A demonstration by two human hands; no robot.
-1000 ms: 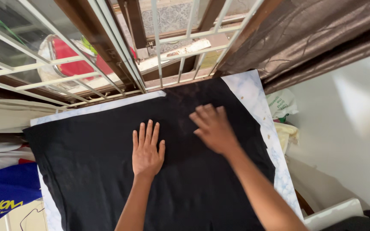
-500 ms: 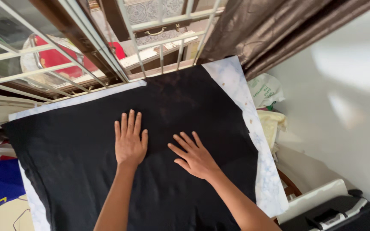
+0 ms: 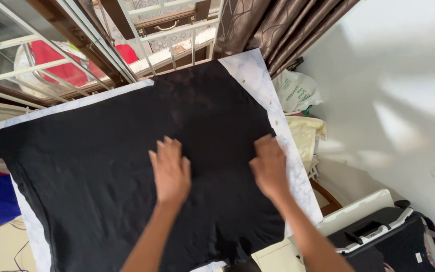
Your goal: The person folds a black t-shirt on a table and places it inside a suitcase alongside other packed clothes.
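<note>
1. The black cloth (image 3: pixel 101 166) lies spread over the marble-patterned table (image 3: pixel 258 80), which shows only as pale strips along the far and right edges.
2. Judging by its surface, the cloth is mostly flat already; faint creases remain toward its near left part.
3. The left hand (image 3: pixel 171 171) rests palm-down near the cloth's middle, fingers together and flat, pinching nothing.
4. The right hand (image 3: pixel 269 165) presses flat at the cloth's right edge, beside the table's rim, fingers extended.

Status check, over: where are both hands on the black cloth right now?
Left hand flat, mid black cloth. Right hand flat at its right edge, by the marbled tabletop. Nothing on top.
</note>
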